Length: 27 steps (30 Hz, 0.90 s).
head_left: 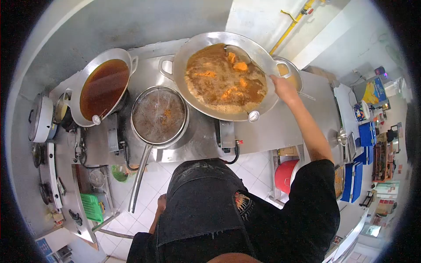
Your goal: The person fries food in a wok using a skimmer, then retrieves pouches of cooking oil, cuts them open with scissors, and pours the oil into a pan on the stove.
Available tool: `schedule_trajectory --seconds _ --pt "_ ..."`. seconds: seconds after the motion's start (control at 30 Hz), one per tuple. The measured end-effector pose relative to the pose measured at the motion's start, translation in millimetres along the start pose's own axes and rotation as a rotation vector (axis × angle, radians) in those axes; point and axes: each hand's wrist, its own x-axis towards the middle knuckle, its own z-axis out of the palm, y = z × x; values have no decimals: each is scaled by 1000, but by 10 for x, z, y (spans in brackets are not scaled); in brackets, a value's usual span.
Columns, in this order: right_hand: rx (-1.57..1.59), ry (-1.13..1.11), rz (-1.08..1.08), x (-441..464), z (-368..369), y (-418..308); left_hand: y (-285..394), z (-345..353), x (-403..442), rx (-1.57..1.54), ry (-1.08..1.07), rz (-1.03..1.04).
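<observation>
My right hand (284,88) is closed on the handle of a metal skimmer (239,53), whose round head dips into the far side of a large wok (267,63). Bubbling oil fills the wok, with several orange fried pieces (240,66) in it, some at the skimmer. A dial thermometer (253,116) sits at the wok's near rim. My left hand (162,202) hangs low beside my apron, left of my body; its fingers are too small and partly hidden to make out.
A second wok (76,103) of dark oil stands at the left. Between the woks, a long-handled strainer (158,115) rests over a pot, its handle sticking out past the counter edge. A metal bowl (299,79) sits behind the large wok, and a red bucket (286,175) below right.
</observation>
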Motion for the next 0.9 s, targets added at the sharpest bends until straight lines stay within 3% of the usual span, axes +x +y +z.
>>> schedule_trajectory --seconds 0.13,0.23,0.33,0.4,0.43,0.47,0.53,0.63,0.73,0.83,0.9 --pt "27 117 -72 -262 -152 119 -294 103 145 -104 18 64" --pt "-17 164 -55 -462 -375 176 529 -183 -116 241 -86 -48" --pt "-101 46 59 -483 -308 549 933 -286 -289 -4 -16 -62" --pt "-144 147 -146 -408 81 1151 589 -176 -130 95 71 140" --pt "-82 70 -129 -427 46 1141 401 -102 -52 143 114 241" --pt "-21 -6 -107 -447 13 1134 331 -46 -25 32 105 176" --pt "264 -408 177 -653 -616 472 249 41 -3 -193 89 42" --pt "427 -623 260 -671 -797 285 335 -27 -23 61 -9 64" --pt "617 -731 432 -554 -746 218 739 -202 -241 -196 0 -88" --pt "832 -738 431 -332 -275 269 991 -296 -429 -670 -104 -184" --pt "940 -685 409 -226 46 119 720 -186 -341 -169 -24 11"
